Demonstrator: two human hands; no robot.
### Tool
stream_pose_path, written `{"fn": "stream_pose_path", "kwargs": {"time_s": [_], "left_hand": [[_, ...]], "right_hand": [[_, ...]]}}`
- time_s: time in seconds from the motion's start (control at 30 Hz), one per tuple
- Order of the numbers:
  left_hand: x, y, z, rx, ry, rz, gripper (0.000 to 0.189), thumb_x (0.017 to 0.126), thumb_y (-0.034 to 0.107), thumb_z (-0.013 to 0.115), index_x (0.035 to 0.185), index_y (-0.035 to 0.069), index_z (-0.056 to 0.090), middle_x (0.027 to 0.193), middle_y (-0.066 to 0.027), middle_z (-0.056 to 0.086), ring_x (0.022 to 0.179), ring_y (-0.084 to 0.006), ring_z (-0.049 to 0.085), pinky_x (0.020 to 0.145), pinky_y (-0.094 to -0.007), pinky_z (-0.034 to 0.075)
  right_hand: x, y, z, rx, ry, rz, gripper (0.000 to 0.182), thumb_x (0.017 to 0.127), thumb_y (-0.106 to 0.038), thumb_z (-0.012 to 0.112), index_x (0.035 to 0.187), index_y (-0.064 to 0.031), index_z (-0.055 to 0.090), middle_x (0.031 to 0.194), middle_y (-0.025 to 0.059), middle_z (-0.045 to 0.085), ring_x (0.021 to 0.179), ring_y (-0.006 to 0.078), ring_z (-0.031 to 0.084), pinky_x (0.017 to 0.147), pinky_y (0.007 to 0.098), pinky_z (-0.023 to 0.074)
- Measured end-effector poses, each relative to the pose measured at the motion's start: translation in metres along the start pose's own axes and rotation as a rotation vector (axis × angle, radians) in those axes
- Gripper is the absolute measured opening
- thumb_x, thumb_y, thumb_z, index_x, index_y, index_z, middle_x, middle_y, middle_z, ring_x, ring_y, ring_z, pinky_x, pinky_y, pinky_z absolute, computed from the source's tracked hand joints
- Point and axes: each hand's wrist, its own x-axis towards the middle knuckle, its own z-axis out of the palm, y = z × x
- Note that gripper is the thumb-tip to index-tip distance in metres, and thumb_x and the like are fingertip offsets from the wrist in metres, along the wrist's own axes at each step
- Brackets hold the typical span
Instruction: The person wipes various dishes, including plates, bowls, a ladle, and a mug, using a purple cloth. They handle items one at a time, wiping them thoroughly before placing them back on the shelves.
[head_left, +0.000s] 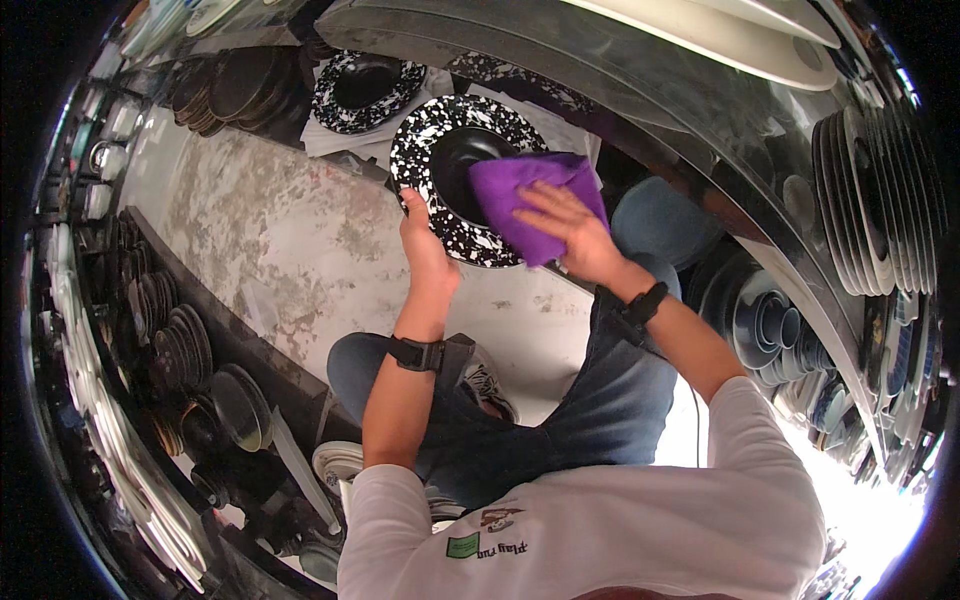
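A round black plate with white speckles on its wide rim (420, 161) is tilted up in front of me. My left hand (426, 236) grips its lower left edge, the thumb lying over the rim. Spread over a purple cloth (510, 187), my right hand (566, 229) presses it against the plate's right side. The cloth covers part of the dark centre and rim. A similar speckled plate (327, 97) rests on white paper (322, 142) just beyond, at the upper left.
Stacked dark plates (247, 86) stand at the upper left. Shelves of dishes run along both sides, with upright plates (847, 202) and blue-grey bowls (765, 322) at the right. A metal shelf edge (675, 127) crosses the upper right. Below lies a stained floor (300, 247).
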Motion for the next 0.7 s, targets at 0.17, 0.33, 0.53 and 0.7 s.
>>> {"fn": "stream_pose_path", "kwargs": {"time_s": [0.17,0.33,0.53,0.7], "left_hand": [[0.001,-0.006,0.004,0.038,-0.023,-0.090,0.058,0.107,0.049,0.041,0.140,0.003,0.050,0.138,-0.0077,0.059,0.124,-0.0242,0.060,0.106,-0.0407,0.048],[-0.008,-0.032,0.012,0.461,-0.054,0.190,0.058,0.103,0.051,0.054,0.117,-0.004,0.063,0.106,-0.0060,0.064,0.096,-0.0148,0.054,0.089,-0.0314,0.045],[-0.006,-0.019,0.015,0.136,-0.004,0.093,0.038,0.097,0.016,0.053,0.130,-0.003,0.058,0.123,-0.0093,0.064,0.110,-0.0181,0.061,0.095,-0.0335,0.049],[-0.006,-0.009,0.005,0.100,-0.063,0.039,0.049,0.107,0.042,0.046,0.133,0.001,0.055,0.126,-0.0093,0.064,0.111,-0.0226,0.064,0.097,-0.0379,0.051]], "right_hand": [[0.019,0.040,0.017,0.023,0.241,0.344,0.077,0.068,0.013,0.055,0.139,-0.0162,0.060,0.154,0.0169,0.045,0.144,0.0409,0.039,0.120,0.0455,0.0328],[0.083,0.029,0.043,0.509,0.628,0.595,0.068,0.074,0.009,0.051,0.139,-0.0080,0.058,0.149,0.0267,0.047,0.142,0.0415,0.042,0.119,0.0446,0.0325],[0.084,-0.087,0.027,0.427,0.395,0.183,0.070,0.076,0.013,0.061,0.143,-0.0051,0.053,0.148,0.0210,0.052,0.142,0.0368,0.044,0.118,0.0408,0.0341],[0.071,-0.072,0.014,0.296,0.337,0.149,0.075,0.069,0.010,0.061,0.141,-0.0119,0.057,0.144,0.0169,0.056,0.131,0.0394,0.054,0.111,0.0431,0.0446]]}}
